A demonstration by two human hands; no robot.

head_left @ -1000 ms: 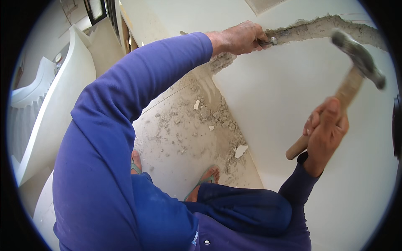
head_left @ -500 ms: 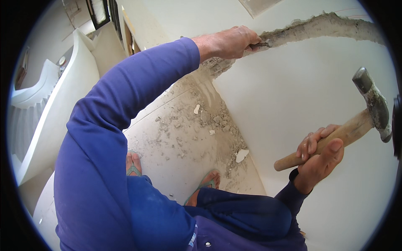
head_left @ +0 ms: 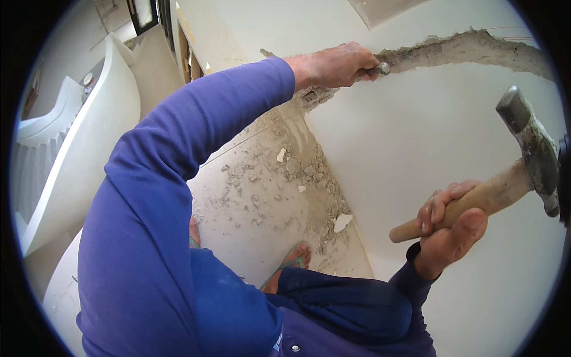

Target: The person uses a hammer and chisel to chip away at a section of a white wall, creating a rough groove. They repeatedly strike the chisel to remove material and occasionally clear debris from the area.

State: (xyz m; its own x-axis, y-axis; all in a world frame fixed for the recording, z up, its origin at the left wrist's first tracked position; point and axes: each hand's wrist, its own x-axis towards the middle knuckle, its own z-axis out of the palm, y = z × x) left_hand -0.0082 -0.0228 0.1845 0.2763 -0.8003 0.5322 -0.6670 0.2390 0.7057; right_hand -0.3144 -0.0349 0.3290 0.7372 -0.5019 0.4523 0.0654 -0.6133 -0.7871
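My left hand (head_left: pixel 345 63) reaches up to the wall, its fist wrapped round a metal chisel (head_left: pixel 383 68). The chisel's rounded butt end pokes out to the right of the fist; its working tip is hidden behind the hand. A rough groove (head_left: pixel 446 52) is cut through the plaster there, with bare grey masonry inside. Lower right, my right hand (head_left: pixel 452 235) grips a hammer (head_left: pixel 499 187) near the bottom of its wooden handle. The worn steel head points up and right, well apart from the chisel.
Grey rubble (head_left: pixel 309 169) and white plaster chips (head_left: pixel 342 222) lie on the floor along the wall's foot. My feet, in flip-flops (head_left: pixel 294 256), stand close to the debris. A curved white stair wall (head_left: pixel 98 137) rises at the left.
My left hand has shifted a little to the right along the groove, and the chisel's butt end now shows more plainly. The hammer is held in nearly the same place.
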